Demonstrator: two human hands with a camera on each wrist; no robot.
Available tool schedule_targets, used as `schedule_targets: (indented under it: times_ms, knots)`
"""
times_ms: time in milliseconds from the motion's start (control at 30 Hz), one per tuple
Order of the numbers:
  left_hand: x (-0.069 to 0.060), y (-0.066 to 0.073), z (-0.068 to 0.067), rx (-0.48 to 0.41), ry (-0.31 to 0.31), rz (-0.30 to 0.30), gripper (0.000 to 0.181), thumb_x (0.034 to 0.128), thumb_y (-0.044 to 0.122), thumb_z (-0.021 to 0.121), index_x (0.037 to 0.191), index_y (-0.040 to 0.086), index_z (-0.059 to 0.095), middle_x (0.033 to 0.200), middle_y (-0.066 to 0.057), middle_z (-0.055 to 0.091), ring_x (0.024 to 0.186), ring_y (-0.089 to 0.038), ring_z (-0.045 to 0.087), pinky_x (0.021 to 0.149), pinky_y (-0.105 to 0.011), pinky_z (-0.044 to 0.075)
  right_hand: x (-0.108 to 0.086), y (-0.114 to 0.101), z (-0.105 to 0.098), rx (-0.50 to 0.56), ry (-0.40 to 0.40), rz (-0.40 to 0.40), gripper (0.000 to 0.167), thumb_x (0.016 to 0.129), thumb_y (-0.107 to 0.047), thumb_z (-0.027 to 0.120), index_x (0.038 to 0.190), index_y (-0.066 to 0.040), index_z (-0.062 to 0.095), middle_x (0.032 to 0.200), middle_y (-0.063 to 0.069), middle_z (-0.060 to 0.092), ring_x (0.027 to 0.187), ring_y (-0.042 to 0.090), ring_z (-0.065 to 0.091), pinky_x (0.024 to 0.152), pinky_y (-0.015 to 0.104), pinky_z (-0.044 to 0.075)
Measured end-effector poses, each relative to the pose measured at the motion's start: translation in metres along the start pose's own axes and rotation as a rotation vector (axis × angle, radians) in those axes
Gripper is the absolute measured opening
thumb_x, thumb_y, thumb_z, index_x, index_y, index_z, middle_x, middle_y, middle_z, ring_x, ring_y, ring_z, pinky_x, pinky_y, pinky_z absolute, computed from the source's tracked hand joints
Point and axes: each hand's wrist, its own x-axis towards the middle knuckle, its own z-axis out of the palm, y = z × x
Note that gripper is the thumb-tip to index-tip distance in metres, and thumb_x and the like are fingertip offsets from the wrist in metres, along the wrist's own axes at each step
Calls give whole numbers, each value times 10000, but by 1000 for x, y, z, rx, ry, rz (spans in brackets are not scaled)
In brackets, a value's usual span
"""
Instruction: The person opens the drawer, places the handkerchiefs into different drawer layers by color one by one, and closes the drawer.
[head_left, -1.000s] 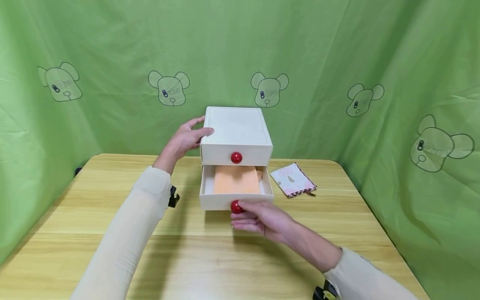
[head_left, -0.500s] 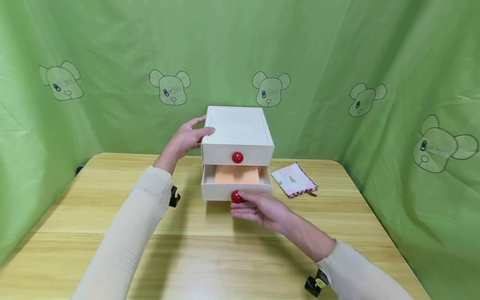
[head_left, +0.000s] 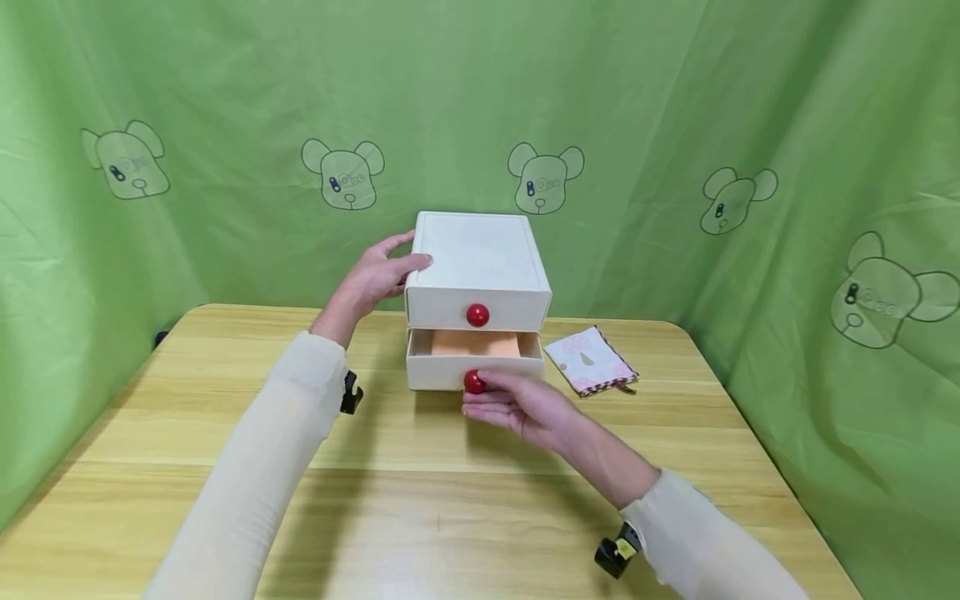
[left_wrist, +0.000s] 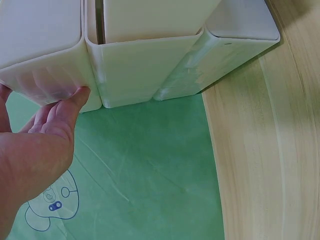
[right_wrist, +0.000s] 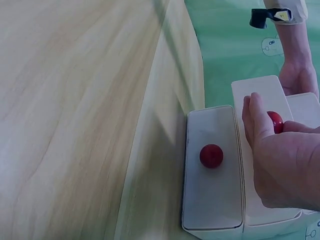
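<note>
Mid-frame, the lower drawer (head_left: 437, 373) stands partly out, orange cloth (head_left: 475, 343) inside, our right fingers (head_left: 487, 408) pinching its knob (head_left: 472, 382), our left fingers (head_left: 415, 262) spread against the cabinet (head_left: 483, 250).

plain off-white all over the drawer unit (head_left: 480, 250); glossy red on the upper knob (head_left: 477, 315), middle knob (head_left: 471, 382) and lower knob (right_wrist: 211, 156); pale orange on the flat piece (head_left: 475, 343) inside; white with pink patches and tan marks on the folded cloth (head_left: 588, 358) at right, edged along the near side in dark red and white checks; light yellow-brown with streaky wood grain across the table (head_left: 420, 533); green over the far curtain (head_left: 450, 100), printed with dark-outlined animal heads (head_left: 348, 179) marked in dark blue; cream on the left sleeve (head_left: 255, 450) and right sleeve (head_left: 697, 533); black on the left wrist mount (head_left: 350, 396) and right wrist mount (head_left: 612, 558), with yellow on the latter.
</note>
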Motion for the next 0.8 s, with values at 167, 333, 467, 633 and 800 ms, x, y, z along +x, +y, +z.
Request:
schedule_targets:
  times_ms: [167,333,467,633,800]
  knots:
    - [0,0,0,-4,0,-4,775,959,350,703,1605,336,276,1329,-86,627,1165,-225,602,1061,-375,496,3,0,1,20,4,-5,466,1036,-128,562,1429,91,442,1096,249,717,987,313,746,999,399,552]
    - [0,0,0,5,2,-4,777,959,356,702,1607,333,272,1313,-82,626,1121,-202,607,1035,-356,508,6,-1,1,47,21,-14,435,1033,-114,559,1414,75,464,1144,270,698,979,302,746,1003,407,549]
    - [1,0,0,12,8,0,771,959,360,702,1604,333,282,1233,-68,638,1040,-175,606,983,-332,521,9,-1,1,75,33,-26,416,1029,-103,563,1401,67,490,1083,244,720,979,297,746,1005,407,547]
    - [2,-1,1,22,15,3,769,956,362,705,1601,337,288,1104,-37,635,943,-147,591,917,-302,525,14,-1,1,92,59,-31,402,1027,-92,563,1392,65,505,1140,291,695,1004,313,739,997,408,553]
    - [3,-1,2,14,17,5,778,950,357,714,1601,339,288,1123,-41,640,957,-151,598,935,-310,528,21,-3,-1,95,74,-32,377,1022,-86,569,1368,58,532,1347,374,551,1225,413,628,998,410,555]
